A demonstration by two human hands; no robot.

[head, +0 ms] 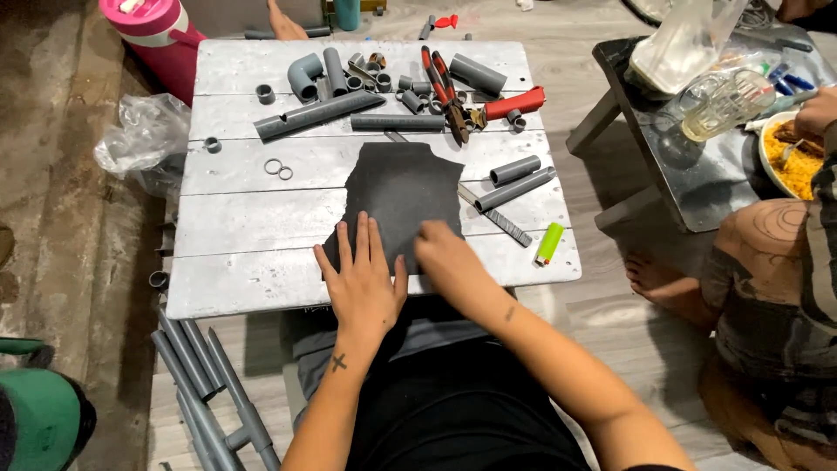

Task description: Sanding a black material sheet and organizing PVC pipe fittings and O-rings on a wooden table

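You are pressing a dark grey sheet (399,199) of rough, irregular outline flat on the low whitewashed plank table (244,253), just below the middle of the frame. Your left hand (362,279) is lying palm down with its fingers spread apart on the sheet's lower left corner, clamping nothing. Your right hand (446,258) is resting on the lower right edge with its fingers curled under; whether they are pinching the edge I cannot tell.

You seem to be smoothing or steadying the sheet, with no tool yet in hand. Judging from that, any next move is calling for one hand to keep holding it down while the other comes free.

Toward the top of the frame, grey pipe pieces and elbows (324,87) are lying scattered, with red-handled pliers (443,87) among them and two small rings (279,167) to the sheet's left. To its right are lying two short pipes (516,179), a flat file (501,220) and a green lighter (549,242).

At the right edge another person's knee (767,240) and hand (818,112) are showing beside a plate of yellow rice (785,161); the rest of that person is cut off. The sheet's near edge is hidden under your hands, and its material is hard to make out.
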